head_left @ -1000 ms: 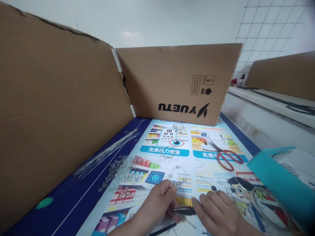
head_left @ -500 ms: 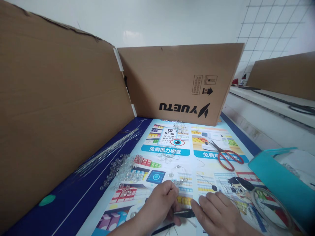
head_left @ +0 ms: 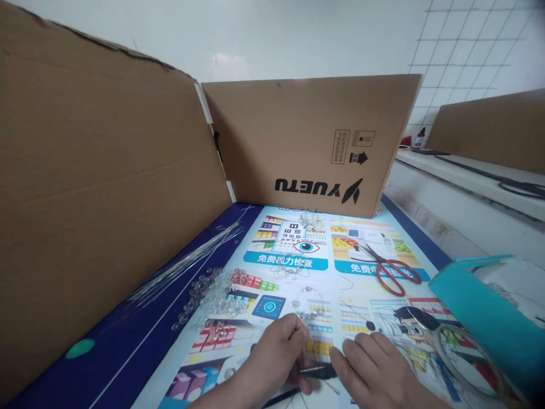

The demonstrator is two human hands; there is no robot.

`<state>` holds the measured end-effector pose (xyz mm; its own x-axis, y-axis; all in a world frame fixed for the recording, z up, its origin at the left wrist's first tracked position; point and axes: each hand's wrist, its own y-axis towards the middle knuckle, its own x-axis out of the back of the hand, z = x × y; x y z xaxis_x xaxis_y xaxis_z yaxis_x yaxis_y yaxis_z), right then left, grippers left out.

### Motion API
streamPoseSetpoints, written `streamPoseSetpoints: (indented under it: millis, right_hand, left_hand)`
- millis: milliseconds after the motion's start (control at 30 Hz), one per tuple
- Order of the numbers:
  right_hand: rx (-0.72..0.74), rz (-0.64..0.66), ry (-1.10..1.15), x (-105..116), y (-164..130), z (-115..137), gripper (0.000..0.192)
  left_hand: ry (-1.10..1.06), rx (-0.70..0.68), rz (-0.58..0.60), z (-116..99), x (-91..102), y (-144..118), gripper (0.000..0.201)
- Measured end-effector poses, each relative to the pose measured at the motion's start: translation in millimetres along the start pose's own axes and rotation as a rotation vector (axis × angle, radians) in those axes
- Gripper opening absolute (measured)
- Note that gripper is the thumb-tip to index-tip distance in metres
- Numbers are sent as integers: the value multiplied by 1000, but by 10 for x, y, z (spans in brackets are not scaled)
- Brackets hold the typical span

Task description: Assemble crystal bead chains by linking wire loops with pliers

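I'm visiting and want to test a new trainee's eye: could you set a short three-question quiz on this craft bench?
1. True or false: the red-handled scissors lie left of the clear beads.
2. What dark tool do the left hand and right hand meet at?
3. The thin wires lie beside: A) the cardboard wall, B) the teal box.

Key: 1 false. 2 small dark pliers, as far as can be told. 3 A.
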<state>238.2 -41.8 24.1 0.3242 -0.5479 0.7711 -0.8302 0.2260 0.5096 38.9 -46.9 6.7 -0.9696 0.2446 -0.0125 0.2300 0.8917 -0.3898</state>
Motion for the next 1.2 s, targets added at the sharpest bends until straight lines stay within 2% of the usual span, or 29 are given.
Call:
streamPoseSetpoints:
  millis: [267,500,633,767,1067,1200]
  right_hand:
    - [-62,13,14,-75,-14,37,25]
    - [-206,61,148,-225,-123,110,17]
    - [-306,128,262,-258,-176,148,14]
    - [-414,238,356,-240,-188,172,13]
    - [-624,656,637,-93,-43,91,16]
    - [-641,700,678,-44,-5,48,16]
  left_hand:
    - [17,-5,-32,-28,-1,-5,28]
    - [35,-64,-48,-19,6,-30,25]
    - [192,-139,-60,-34,28,-51,25]
    - [440,-243,-109,-52,49,-81,23]
    - [739,-329,-117,-108,36,-147,21]
    - [827,-366,-112,-125,19,-185,21]
